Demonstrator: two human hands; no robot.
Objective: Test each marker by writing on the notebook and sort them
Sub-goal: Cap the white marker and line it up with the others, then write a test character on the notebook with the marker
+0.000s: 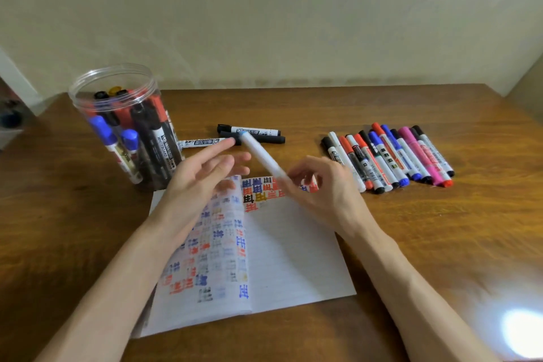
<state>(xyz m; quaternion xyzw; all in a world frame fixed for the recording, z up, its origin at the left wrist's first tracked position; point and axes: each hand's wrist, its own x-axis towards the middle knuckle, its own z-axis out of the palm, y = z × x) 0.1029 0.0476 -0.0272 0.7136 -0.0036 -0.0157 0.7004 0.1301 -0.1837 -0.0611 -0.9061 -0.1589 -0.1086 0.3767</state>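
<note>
Marker point(261, 154), white with a pale blue end: where is it? (Editor)

Raised above the far edge of the open notebook point(293, 250), slanting up and away from it. Its lower end is pinched in the curled fingers point(296, 175) of the right hand point(320, 188); the blue end points away from the person. (Photographer)

And the other hand? (Editor)

The left hand point(202, 176) hovers over the notebook's left page, fingers spread and relaxed, gripping nothing. Its fingertips point(242, 157) lie just beside the barrel; the blur hides whether they touch. (Photographer)

What surrounds the notebook? (Editor)

A clear jar point(123, 126) of markers stands beyond its far left corner, three markers point(249, 134) lie beyond its far edge, and a row of markers point(390, 156) lies to its right, all on the wooden table point(440, 229). (Photographer)
</note>
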